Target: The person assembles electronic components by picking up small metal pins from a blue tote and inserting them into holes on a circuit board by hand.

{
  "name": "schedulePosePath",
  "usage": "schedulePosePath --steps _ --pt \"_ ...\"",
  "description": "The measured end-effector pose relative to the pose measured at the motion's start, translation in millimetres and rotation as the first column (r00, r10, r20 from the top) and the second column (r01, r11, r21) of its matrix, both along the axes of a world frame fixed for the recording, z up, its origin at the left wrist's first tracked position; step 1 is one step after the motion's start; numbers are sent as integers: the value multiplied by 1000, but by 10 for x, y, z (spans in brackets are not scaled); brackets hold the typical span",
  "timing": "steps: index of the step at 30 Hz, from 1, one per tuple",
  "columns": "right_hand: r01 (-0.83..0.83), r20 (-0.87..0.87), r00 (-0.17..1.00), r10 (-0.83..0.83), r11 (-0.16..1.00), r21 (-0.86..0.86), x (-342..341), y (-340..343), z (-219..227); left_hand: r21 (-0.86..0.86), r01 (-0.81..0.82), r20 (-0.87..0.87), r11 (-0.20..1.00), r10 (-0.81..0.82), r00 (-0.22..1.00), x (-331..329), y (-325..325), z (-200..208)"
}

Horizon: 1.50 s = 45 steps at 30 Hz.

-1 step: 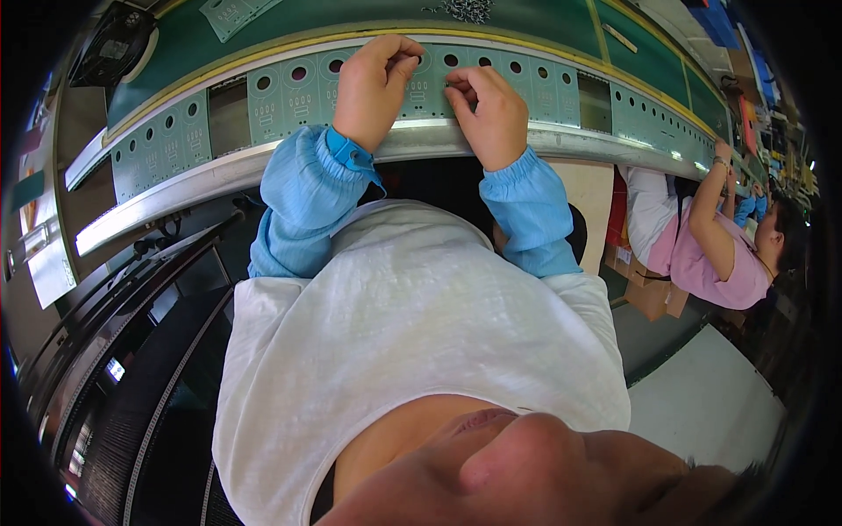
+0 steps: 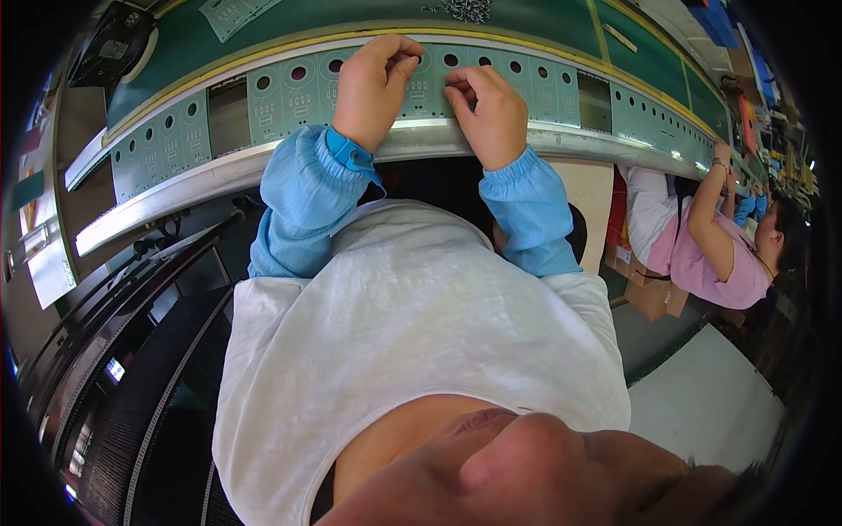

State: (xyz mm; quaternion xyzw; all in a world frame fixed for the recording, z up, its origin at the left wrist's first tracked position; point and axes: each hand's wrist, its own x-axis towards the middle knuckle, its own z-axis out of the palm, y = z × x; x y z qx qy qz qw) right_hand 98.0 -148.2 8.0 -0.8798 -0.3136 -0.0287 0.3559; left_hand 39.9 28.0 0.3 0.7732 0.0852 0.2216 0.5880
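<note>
Over a long green circuit board (image 2: 294, 110) with a row of round holes, both my hands are at work. My left hand (image 2: 372, 95) has its thumb and forefinger pinched together at the board's upper part, by one of the holes; anything between the tips is too small to make out. To its right, my right hand (image 2: 489, 112) is curled, thumb and forefinger close together just above the board's printed outlines. What it holds, if anything, is hidden. A blue wrist strap (image 2: 351, 156) circles my left wrist.
Metal rails (image 2: 412, 140) carry the board, with another board (image 2: 162, 145) at left and one (image 2: 658, 118) at right. Beyond lies a green bench (image 2: 351, 22) with a pile of small metal parts (image 2: 467, 10). A black fan-like device (image 2: 112, 44) stands far left. A co-worker (image 2: 715, 237) works at right.
</note>
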Motion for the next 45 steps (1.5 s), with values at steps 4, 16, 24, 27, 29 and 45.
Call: schedulePosePath --steps 4,16,24,27,29,45 --pt "-13 40 999 14 1000 -19 14 7 -18 19 -3 6 1000 3 1000 -1 1 -7" --pt "8 133 991 3 997 -83 11 52 -6 57 8 14 998 -9 1000 5 4 -29" --pt "-84 200 976 90 996 -38 -64 -119 -19 -34 5 -16 999 -6 1000 -3 13 -30" --pt "-83 289 951 112 990 -113 -151 -125 -19 -71 13 -69 997 -18 997 -17 21 -20" --pt "-77 315 941 123 985 -153 -205 -114 3 -92 16 -73 996 -23 997 -10 30 -41" --pt "-236 30 969 243 959 -156 294 -122 77 -289 -21 -99 957 -8 995 12 41 -33"
